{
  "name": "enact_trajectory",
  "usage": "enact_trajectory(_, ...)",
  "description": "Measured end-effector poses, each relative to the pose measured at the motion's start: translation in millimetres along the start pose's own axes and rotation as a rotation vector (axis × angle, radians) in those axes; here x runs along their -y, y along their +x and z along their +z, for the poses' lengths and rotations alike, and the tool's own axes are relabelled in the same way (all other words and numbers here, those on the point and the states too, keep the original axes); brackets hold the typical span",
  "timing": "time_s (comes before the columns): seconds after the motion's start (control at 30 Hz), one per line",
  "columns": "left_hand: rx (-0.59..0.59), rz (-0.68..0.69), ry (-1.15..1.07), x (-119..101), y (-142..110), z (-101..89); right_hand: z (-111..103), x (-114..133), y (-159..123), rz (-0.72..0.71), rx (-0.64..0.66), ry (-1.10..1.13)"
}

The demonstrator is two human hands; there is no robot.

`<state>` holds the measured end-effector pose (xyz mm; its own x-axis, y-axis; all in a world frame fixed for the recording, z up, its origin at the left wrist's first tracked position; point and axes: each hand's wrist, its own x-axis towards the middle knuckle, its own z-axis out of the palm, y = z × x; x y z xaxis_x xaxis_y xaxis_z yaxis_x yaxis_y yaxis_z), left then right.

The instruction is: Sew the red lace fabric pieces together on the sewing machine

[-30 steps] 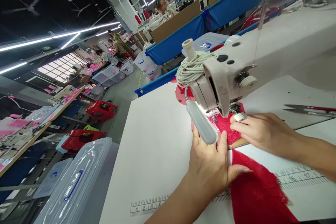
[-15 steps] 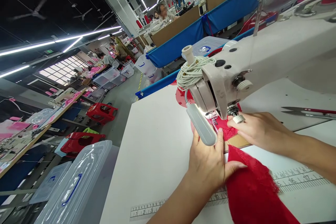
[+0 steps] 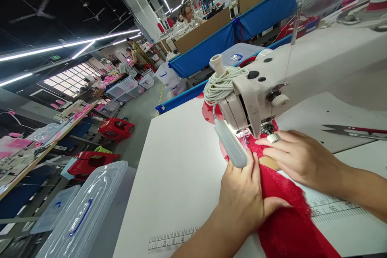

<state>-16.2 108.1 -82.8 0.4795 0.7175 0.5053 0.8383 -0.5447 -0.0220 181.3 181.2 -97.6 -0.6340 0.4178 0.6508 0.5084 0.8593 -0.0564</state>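
A strip of red lace fabric (image 3: 287,217) runs from the bottom edge up under the presser foot of a white sewing machine (image 3: 302,72). My left hand (image 3: 244,197) lies flat on the lace just in front of the machine's small white lamp (image 3: 231,145), fingers stretched toward the needle, thumb spread over the cloth. My right hand (image 3: 296,157) rests on the lace to the right of the needle, fingers extended and pressing the fabric down, a ring on one finger. A coil of white cord (image 3: 222,82) is wound round the machine's head.
Thread snips (image 3: 353,131) lie on the white table (image 3: 178,161) at the right. A ruler scale (image 3: 172,242) is printed along the table's near edge. Clear plastic lidded boxes (image 3: 87,209) stand at lower left, red stools (image 3: 116,127) on the aisle floor. Other people work at far benches.
Both hands have pushed the lace toward the needle, and the cloth has bunched between them. My right hand's fingers have stretched further left across the fabric.
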Motion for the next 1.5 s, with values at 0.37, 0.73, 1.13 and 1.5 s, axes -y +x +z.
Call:
enact_trajectory(0.37, 0.025, 0.034, 0.089, 1, 2, 3.4, 11, -2, -9, -0.041, -0.010, 0.082)
enact_trajectory(0.73, 0.063, 0.010, 0.151, 8, 0, 9.8, 18, -7, -7, -0.027, -0.016, 0.069)
enact_trajectory(1.13, 0.029, 0.010, 0.102, 1, -2, 4.4, 14, -7, -2, 0.036, 0.062, 0.099)
enact_trajectory(1.5, 0.070, 0.015, 0.120, 2, -4, 7.9, 11, -9, 3, 0.011, 0.078, 0.097)
